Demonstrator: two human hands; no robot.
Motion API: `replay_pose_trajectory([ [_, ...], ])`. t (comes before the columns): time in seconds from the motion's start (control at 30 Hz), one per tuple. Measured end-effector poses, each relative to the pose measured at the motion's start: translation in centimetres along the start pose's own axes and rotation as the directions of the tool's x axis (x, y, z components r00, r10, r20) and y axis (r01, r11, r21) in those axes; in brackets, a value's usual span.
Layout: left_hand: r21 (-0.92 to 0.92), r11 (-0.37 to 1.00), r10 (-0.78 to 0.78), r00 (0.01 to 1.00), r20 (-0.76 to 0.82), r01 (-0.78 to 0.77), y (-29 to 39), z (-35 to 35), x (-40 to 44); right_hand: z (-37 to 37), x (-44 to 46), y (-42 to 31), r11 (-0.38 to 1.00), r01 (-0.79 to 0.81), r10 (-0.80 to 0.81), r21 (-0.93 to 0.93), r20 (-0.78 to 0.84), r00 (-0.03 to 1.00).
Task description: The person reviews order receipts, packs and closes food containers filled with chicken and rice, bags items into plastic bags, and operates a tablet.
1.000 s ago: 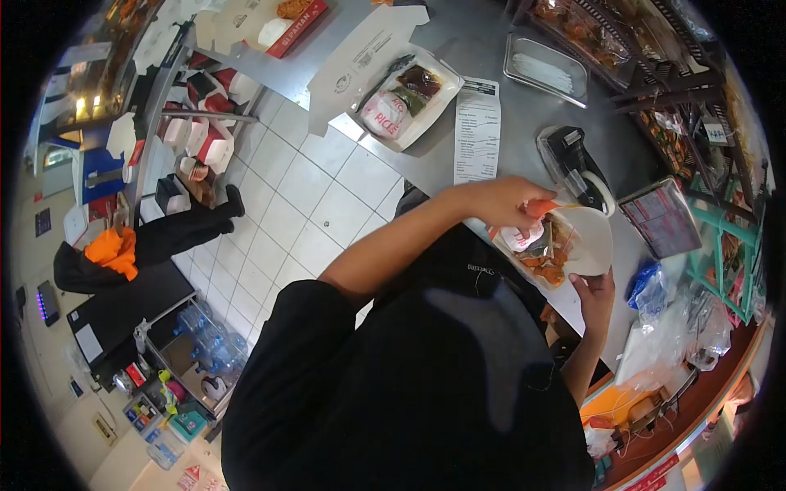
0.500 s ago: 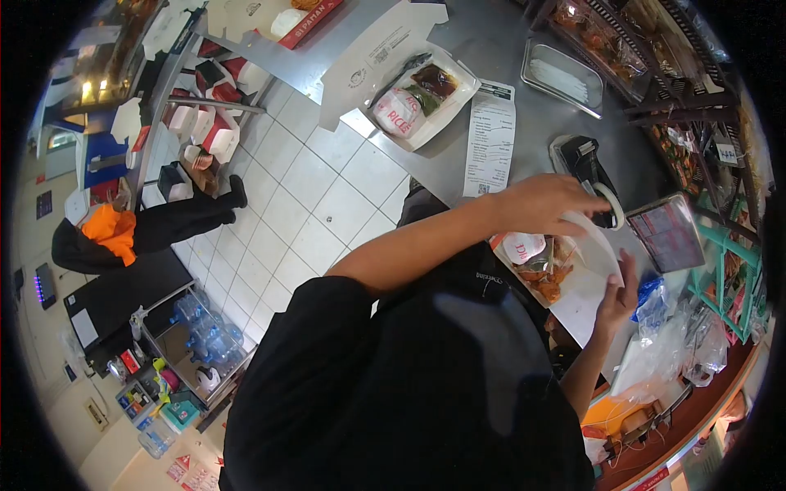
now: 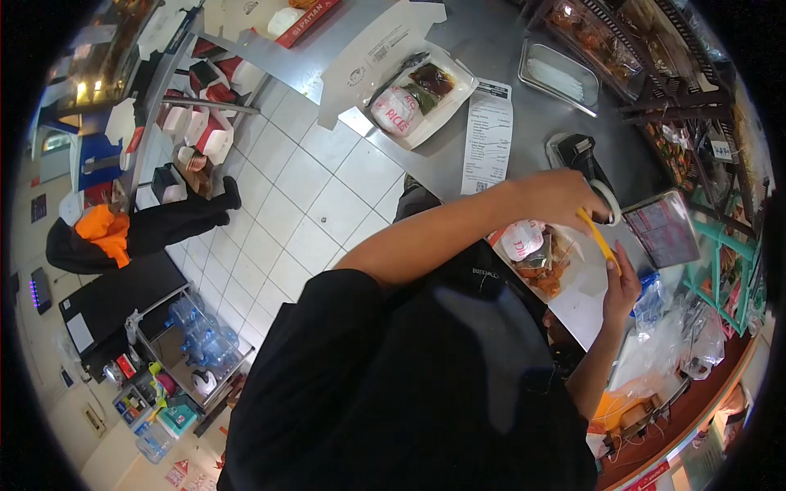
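A narrow yellow strip (image 3: 600, 237) spans my two hands; its exact kind is hard to tell. My left hand (image 3: 561, 198) pinches its upper end, fingers closed. At the lower end, the thumb and fingers of my right hand (image 3: 622, 286) close on it. Just below the strip lies an open white food box (image 3: 577, 315), partly behind my left forearm. Inside are a paper-wrapped rice portion (image 3: 524, 240) with red print and fried pieces (image 3: 550, 278). A black tape dispenser (image 3: 573, 151) and a white ring-shaped roll (image 3: 607, 196) sit beyond my left hand.
On the steel counter are a second open meal box (image 3: 422, 102), a printed receipt (image 3: 489, 139), a metal tray (image 3: 561, 78) and a framed sheet (image 3: 665, 229). Plastic bags (image 3: 696, 335) lie at right. A person in an orange top (image 3: 106, 237) stands at far left.
The strip, a wide white curved band before, now shows yellow, narrow and straighter. My left hand has shifted slightly, and my right hand has moved a little downward.
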State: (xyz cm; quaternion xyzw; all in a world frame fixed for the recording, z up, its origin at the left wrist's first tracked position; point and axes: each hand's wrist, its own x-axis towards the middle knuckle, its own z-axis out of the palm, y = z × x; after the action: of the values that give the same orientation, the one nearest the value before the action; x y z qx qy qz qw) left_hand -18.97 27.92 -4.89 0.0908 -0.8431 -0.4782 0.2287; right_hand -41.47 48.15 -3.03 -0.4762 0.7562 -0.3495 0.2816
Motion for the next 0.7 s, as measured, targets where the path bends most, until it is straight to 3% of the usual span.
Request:
replay_pose_trajectory([
  [0.03, -0.020, 0.997, -0.071, 0.997, 0.018, 0.071, 0.1, -0.1, 0.6, 0.1, 0.4, -0.5, 0.998, -0.057, 0.057, -0.004, 0.026, 0.998],
  [0.13, 0.353, 0.935, -0.132, 0.946, 0.296, 0.020, 0.9, -0.5, 1.7, 0.2, 0.7, -2.4, 0.949, -0.052, 0.066, -0.311, 0.036, 0.997],
  [0.23, 0.068, 0.992, -0.115, 0.990, 0.082, 0.109, 1.7, -0.6, -1.2, 1.3, -0.3, -3.4, 0.938, 0.174, -0.187, -0.301, -0.012, 0.982],
  [0.3, -0.001, 0.965, -0.263, 0.963, 0.053, 0.263, 2.7, -1.5, -4.0, 1.8, -2.3, -3.9, 0.948, 0.163, -0.199, -0.275, -0.108, 0.974],
  [0.37, -0.015, 1.000, 0.003, 0.994, -0.110, -0.005, 0.9, -0.2, -8.7, 1.6, -6.0, -1.1, 0.974, 0.118, -0.147, -0.195, -0.142, 0.979],
  [0.43, 0.349, 0.936, 0.009, 0.994, 0.113, -0.048, 0.8, -0.4, -12.9, 2.9, -9.7, 2.3, 0.896, 0.246, -0.286, -0.369, -0.058, 0.956],
  [0.47, 0.379, 0.923, -0.005, 0.986, 0.169, -0.060, 0.3, 0.2, -14.1, 4.0, -10.9, 2.1, 0.859, 0.311, -0.342, -0.406, -0.005, 0.940],
  [0.53, 0.454, 0.887, -0.045, 0.965, 0.259, -0.081, -0.3, 1.0, -15.6, 6.2, -12.0, 0.2, 0.909, 0.181, -0.193, -0.376, 0.005, 0.981],
  [0.57, 0.355, 0.935, -0.131, 0.935, 0.329, 0.006, 0.4, 0.7, -15.7, 6.7, -12.0, 1.4, 0.922, 0.227, -0.229, -0.313, 0.031, 0.973],
  [0.67, 0.014, 0.979, -0.205, 0.968, 0.142, 0.206, 1.0, 2.3, -14.9, 8.5, -11.5, 2.2, 0.992, 0.121, -0.122, -0.021, -0.125, 0.985],
  [0.7, -0.083, 0.924, -0.359, 0.921, 0.148, 0.373, 1.2, 2.8, -14.4, 9.2, -11.5, 2.0, 0.999, -0.038, 0.040, 0.011, -0.204, 0.978],
])
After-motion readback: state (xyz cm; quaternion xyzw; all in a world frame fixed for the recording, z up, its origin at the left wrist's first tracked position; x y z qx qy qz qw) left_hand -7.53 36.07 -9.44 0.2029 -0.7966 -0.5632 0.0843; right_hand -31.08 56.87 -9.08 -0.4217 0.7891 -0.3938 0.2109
